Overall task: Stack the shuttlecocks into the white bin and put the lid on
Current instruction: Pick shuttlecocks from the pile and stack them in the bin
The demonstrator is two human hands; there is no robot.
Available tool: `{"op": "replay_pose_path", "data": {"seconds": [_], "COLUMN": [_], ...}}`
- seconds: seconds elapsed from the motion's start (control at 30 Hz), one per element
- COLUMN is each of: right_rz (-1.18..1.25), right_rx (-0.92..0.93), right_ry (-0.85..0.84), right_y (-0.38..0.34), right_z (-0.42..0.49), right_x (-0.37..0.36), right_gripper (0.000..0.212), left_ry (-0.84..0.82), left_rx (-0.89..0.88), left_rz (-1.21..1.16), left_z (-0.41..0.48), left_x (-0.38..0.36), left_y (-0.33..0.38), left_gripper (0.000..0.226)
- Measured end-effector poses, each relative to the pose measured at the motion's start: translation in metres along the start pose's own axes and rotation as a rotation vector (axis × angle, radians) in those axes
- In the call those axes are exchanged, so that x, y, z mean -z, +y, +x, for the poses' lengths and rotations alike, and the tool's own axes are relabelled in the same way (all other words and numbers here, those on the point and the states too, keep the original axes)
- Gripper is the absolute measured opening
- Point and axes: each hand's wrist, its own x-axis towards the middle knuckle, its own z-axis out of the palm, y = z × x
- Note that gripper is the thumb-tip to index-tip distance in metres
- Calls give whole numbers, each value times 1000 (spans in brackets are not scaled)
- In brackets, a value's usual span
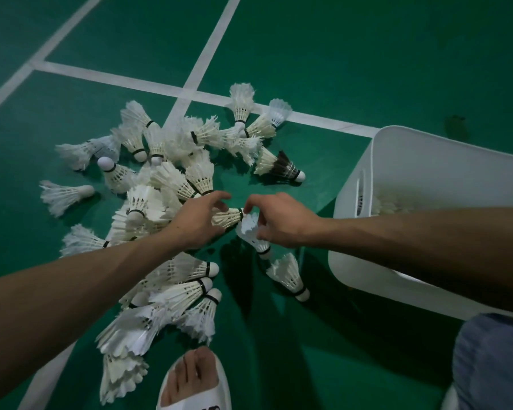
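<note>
Several white feather shuttlecocks (172, 179) lie in a loose pile on the green court floor. One among them has dark feathers (282, 165). My left hand (199, 223) grips a cream shuttlecock (227, 217) by its feathers, cork end pointing right. My right hand (282, 220) pinches a white shuttlecock (249, 230) whose cork points down, with its fingertips at the cork of the left one. The two shuttlecocks touch. The white bin (397, 161) stands at the right, open, with shuttlecocks (393, 202) inside. No lid is in view.
White court lines (208, 54) cross the floor behind the pile. My foot in a white slipper (194, 380) is at the bottom centre, and my knee in blue cloth (492, 362) at the bottom right. Bare green floor lies between the pile and the bin.
</note>
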Motion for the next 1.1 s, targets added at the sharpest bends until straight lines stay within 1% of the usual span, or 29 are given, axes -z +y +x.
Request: {"op": "replay_pose_path", "data": {"seconds": [0.17,0.3,0.47,0.6,0.7,0.77,0.83,0.97,1.03,1.1], "right_rz": [58,114,124,130,200,267,341,518,613,695], "right_rx": [-23,-32,1,14,-5,-17,-30,-114,-168,-228], "right_ry": [76,151,221,326,424,452,513,648,680,676], "right_y": [8,14,12,10,15,22,33,66,84,103], "right_z": [-8,-23,-48,-76,-98,-114,-130,-159,-174,-186], "right_x": [14,34,68,97,117,130,141,152,150,143], "right_gripper": [44,42,38,34,30,29,28,23,22,22], "left_ry": [30,64,83,79,80,88,99,126,122,83], "left_rx": [-3,4,-12,-44,-73,-105,-123,-190,-228,-246], "left_rz": [-121,-245,-372,-457,-544,-567,-590,-618,-634,-666], "left_z": [0,-7,-26,-40,-46,-47,-47,-45,-45,-45], "left_x": [7,21,45,66,81,89,96,101,95,83], "left_y": [11,25,61,93,120,139,158,195,214,232], "left_gripper": [81,85,86,84,83,82,81,80,79,78]}}
